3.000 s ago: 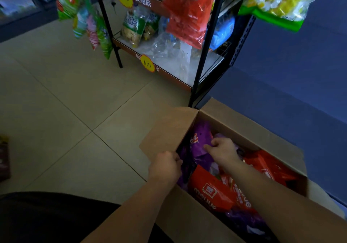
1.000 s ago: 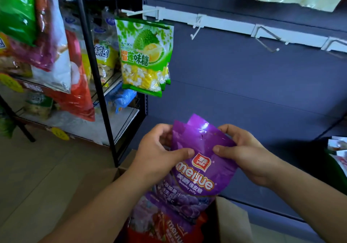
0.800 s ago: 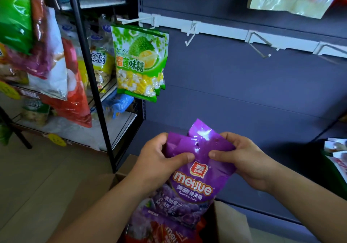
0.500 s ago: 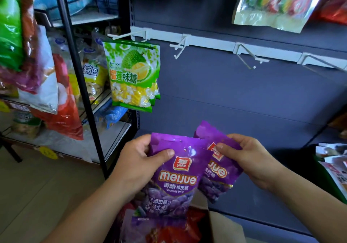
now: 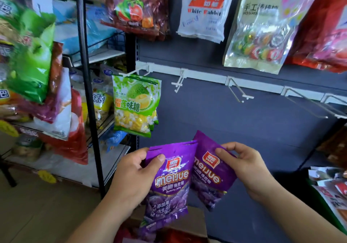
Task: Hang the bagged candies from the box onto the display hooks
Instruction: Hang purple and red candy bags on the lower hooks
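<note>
The left hand (image 5: 135, 177) grips the top left corner of a glossy purple foil bag of Meijue gummy jelly (image 5: 169, 186), with the thumb pressed across the front beside the red logo and the fingers curled behind. The right hand (image 5: 246, 169) pinches the upper right edge of a second purple foil bag of the same kind (image 5: 210, 177), thumb on the front and fingers bent behind it. This bag is tilted, and its left edge is tucked behind the first, so the two overlap between the hands. Directly beneath the held bags lies a flap of the brown cardboard box (image 5: 193, 222), with red packaging showing just under it at the frame's lower edge. Above the grip, a white rail (image 5: 206, 76) runs across the dark blue-grey wall panel (image 5: 244, 126). A white plastic hook (image 5: 178, 83) juts out well above the left-hand bag, and a thin wire hook (image 5: 238, 92) sits well above the right hand. Up and to the left of the left hand, a green bag of durian candy (image 5: 136, 103) hangs from the rail's end hook. Higher up hang a white White Rabbit bag (image 5: 202, 11) and a clear bag of wrapped sweets (image 5: 257, 41). A black metal rack post (image 5: 88, 92) stands left of the left hand.
</note>
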